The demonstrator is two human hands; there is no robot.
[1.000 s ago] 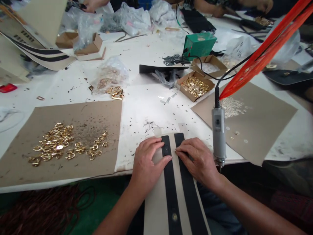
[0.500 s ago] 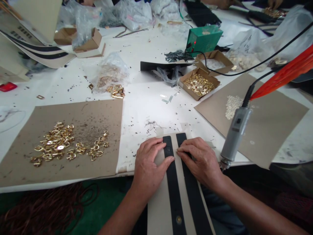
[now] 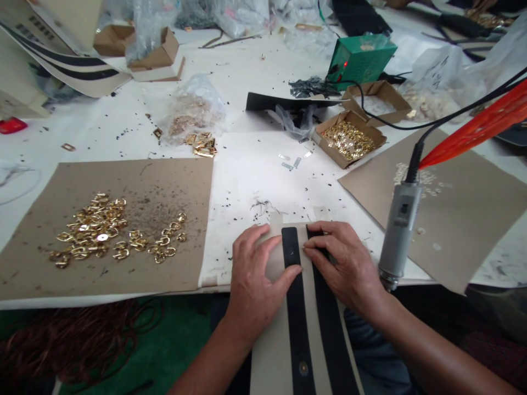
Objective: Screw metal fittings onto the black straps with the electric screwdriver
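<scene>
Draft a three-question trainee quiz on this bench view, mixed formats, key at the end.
1. True or false: the left hand touches the black strip nearer to it.
2. Multiple choice: what lies on the brown sheet at the left of the picture? A) scissors B) gold-coloured hardware C) a hammer
3. Short answer: which hand is nearer the hanging grey tool?

Key: 1 true; 2 B; 3 the right hand.
</scene>
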